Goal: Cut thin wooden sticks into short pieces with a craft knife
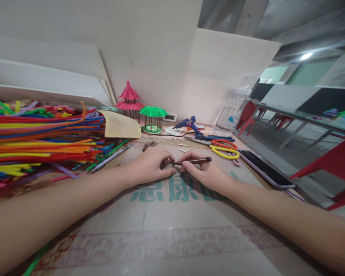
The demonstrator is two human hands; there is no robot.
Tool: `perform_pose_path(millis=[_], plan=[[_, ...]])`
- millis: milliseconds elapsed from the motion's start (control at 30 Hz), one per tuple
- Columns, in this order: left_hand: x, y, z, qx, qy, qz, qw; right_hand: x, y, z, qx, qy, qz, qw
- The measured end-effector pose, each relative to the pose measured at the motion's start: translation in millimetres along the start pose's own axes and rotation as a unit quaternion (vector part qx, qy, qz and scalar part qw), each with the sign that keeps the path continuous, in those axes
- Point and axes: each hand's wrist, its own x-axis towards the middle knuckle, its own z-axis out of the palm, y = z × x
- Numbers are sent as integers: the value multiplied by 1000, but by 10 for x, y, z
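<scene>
Crossing right grip (202, 169), dark pen (196, 161), tip leftward

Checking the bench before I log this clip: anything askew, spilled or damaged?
Nothing looks spilled or broken. Slightly untidy: the colourful fuzzy stems at left lie in a loose heap, ends pointing different ways. The phone lies slanted, seemingly near the right edge of the work surface.

A pink-roofed pavilion (128, 96) and a green-roofed pavilion (153, 112) brighten the desk (166, 138)'s far edge, stems (43, 132) (red, orange, yellow, blue) its left; the pen (199, 161) is dark brown, the sheet (117, 218) grey with teal characters (184, 188) and, toward the near edge, maroon scrollwork (172, 245).
</scene>
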Motion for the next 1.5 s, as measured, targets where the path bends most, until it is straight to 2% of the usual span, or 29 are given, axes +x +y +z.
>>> perform_pose_path(millis=[567,1033,1500], plan=[[-2,-24,31,3,6,-2,1000,-14,54,19,38,-7,1,999],[-13,-39,37,-10,11,-4,1000,1,55,9,-8,17,-12,1000],[-12,-26,33,-15,12,1,1000,-20,30,15,44,-5,8,999]])
